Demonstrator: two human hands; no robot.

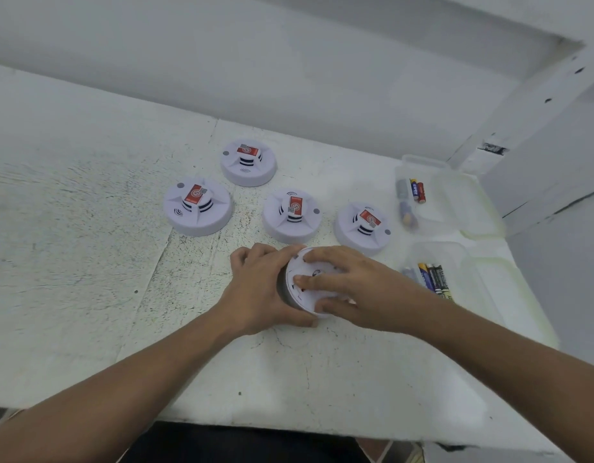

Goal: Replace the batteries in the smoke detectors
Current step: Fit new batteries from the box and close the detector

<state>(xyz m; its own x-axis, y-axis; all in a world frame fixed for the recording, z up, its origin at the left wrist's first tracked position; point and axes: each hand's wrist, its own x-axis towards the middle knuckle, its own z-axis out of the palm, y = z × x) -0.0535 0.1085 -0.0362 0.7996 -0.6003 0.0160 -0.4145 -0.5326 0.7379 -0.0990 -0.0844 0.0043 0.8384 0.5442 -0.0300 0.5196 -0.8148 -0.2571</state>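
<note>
While most of the scene is the white, speckled table point(88, 262), the work sits at its near right. Along the right edge lie two clear plastic boxes: the far box point(422, 162) with its lid thrown open to the right, and the near box point(456, 255) closer to the person. Left of them, four smoke detectors point(291, 213) rest face up, each with a red label on its raised centre: one far, one to the left, two in a row toward the boxes.

A fifth detector point(304, 297) lies near the middle of the table, just in front of that row, turned back-side up. The left hand point(255, 295) wraps its left rim, thumb along the near edge and fingers curled over the far edge. The right hand point(359, 289) covers the back, fingers spread and bent onto it, thumb at the near rim.

It looks like a light, stiff plastic shell, smooth enough to slip, so gripping the rim with one hand while the other works the back seems the sound hold. Any clips or tabs are likely thin and could snap if forced. Whether the back is already loose cannot be told.

Smallest are the batteries point(432, 279), a few lying in each box.
</note>
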